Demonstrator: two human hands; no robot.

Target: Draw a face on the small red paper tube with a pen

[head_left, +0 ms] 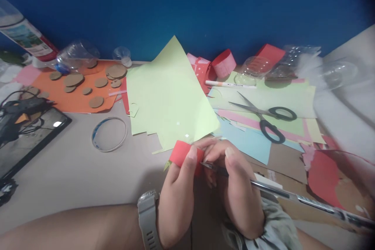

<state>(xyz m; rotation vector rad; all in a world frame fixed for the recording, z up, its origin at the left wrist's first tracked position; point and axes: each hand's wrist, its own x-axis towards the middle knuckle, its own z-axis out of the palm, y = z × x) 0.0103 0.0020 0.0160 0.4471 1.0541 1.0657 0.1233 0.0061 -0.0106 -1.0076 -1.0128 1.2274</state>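
A small red paper piece [179, 153], curved like a band, is pinched between the thumb and fingers of my left hand [180, 191]. A bit of green [167, 165] sticks out below its left end. My right hand [238, 187] is closed around a pen [275, 190] with a dark clear barrel, its metal tip close to the red paper; I cannot tell whether it touches. Just beyond both hands lies a large light green paper sheet [172, 93] with cut lower edges. The palm-side fingers of my right hand are partly hidden.
Scissors [260, 115] lie on stacked coloured paper at right, beside a white marker [230, 84]. Left stand a tape roll [93, 140], cardboard discs [101, 82] on orange paper [64, 99], a glue gun [26, 111] and a tablet-like device [38, 136]. A blue wall [187, 8] rises behind.
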